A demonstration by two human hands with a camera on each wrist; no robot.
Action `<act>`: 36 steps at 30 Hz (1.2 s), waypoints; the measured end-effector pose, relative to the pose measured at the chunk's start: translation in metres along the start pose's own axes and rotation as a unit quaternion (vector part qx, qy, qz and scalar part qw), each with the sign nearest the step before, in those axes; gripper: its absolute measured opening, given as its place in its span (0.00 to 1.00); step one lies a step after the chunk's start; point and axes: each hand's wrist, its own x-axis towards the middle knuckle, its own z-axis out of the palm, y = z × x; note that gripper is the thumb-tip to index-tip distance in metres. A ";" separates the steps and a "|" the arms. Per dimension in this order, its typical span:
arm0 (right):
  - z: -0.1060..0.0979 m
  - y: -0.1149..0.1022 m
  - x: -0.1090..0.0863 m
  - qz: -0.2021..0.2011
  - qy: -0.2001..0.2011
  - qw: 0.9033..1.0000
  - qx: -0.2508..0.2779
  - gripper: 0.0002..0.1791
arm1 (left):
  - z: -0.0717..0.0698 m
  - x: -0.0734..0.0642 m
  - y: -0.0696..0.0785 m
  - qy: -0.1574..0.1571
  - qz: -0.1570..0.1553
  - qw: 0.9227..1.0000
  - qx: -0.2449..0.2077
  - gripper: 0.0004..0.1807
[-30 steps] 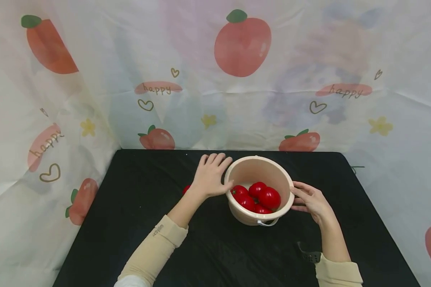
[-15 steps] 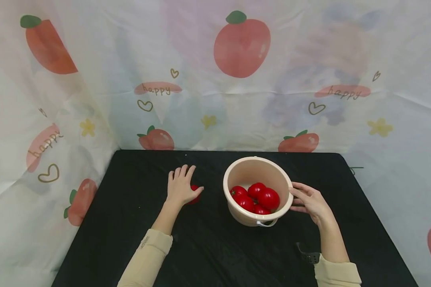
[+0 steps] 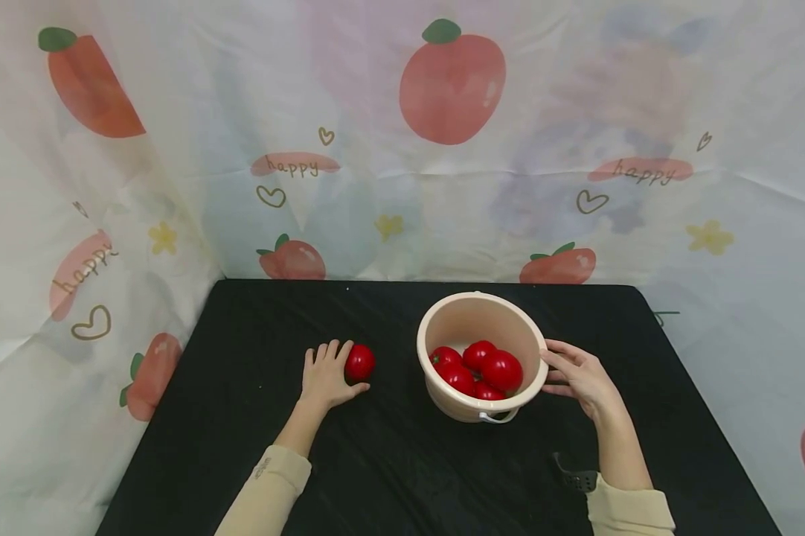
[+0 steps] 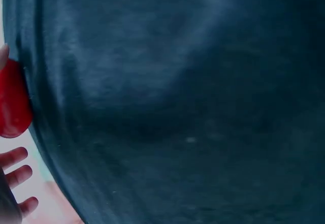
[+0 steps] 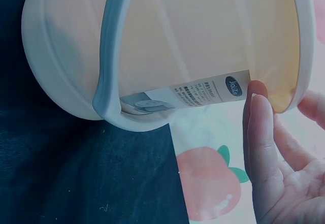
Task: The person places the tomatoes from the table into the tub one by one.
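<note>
On the black-covered table, a single red tomato point(image 3: 360, 363) lies just right of my left hand point(image 3: 325, 377). The fingers of that hand are spread along its left side, with the thumb in front; whether they touch it I cannot tell. In the left wrist view the tomato point(image 4: 14, 99) shows at the left edge, between thumb and fingers. My right hand point(image 3: 579, 374) holds the right side of a cream bucket point(image 3: 452, 402) at its rim. Several red tomatoes point(image 3: 501, 370) lie inside the bucket. The right wrist view shows fingertips point(image 5: 260, 104) against the outer wall below the rim.
The bucket's pale handle point(image 3: 499, 418) hangs down at the front. A printed label point(image 5: 208, 93) is on its outer wall. Behind the table point(image 3: 402, 469) hangs a fruit-patterned cloth point(image 3: 349, 97). A dark strap point(image 3: 579, 480) is at the right wrist.
My left hand has moved from the bucket's left rim leftward and then nearer, to the loose tomato, which now shows almost fully. The right hand and the bucket have stayed in place.
</note>
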 end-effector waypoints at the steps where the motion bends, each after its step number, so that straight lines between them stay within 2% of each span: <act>1: 0.000 0.000 0.000 0.000 0.000 1.000 0.000 0.37 | 0.002 0.000 0.000 -0.001 0.002 1.000 0.004 0.47; 9: 0.000 0.000 0.000 0.002 0.000 1.000 0.001 0.37 | 0.010 0.001 0.004 0.022 -0.004 1.000 -0.014 0.46; 16: 0.000 0.001 0.001 0.000 0.004 1.000 -0.010 0.36 | 0.014 0.002 0.004 0.043 0.002 0.999 -0.001 0.43; 24: 0.001 0.001 0.001 -0.003 0.006 1.000 -0.010 0.35 | 0.010 0.006 0.007 0.038 0.018 0.999 0.015 0.41; 27: 0.001 0.001 0.001 -0.005 0.006 1.000 -0.009 0.35 | 0.003 0.010 0.009 0.040 0.029 0.998 0.033 0.41; 29: 0.001 0.001 0.000 -0.006 0.006 1.000 -0.008 0.35 | -0.003 0.014 0.011 0.051 0.039 0.997 0.042 0.41; 32: 0.001 0.001 0.000 -0.005 0.006 1.000 -0.007 0.35 | -0.019 0.020 0.016 0.082 0.054 0.994 0.046 0.40; 36: 0.000 0.001 0.000 -0.006 0.006 1.000 -0.004 0.35 | -0.048 0.032 0.028 0.140 0.081 0.986 0.041 0.40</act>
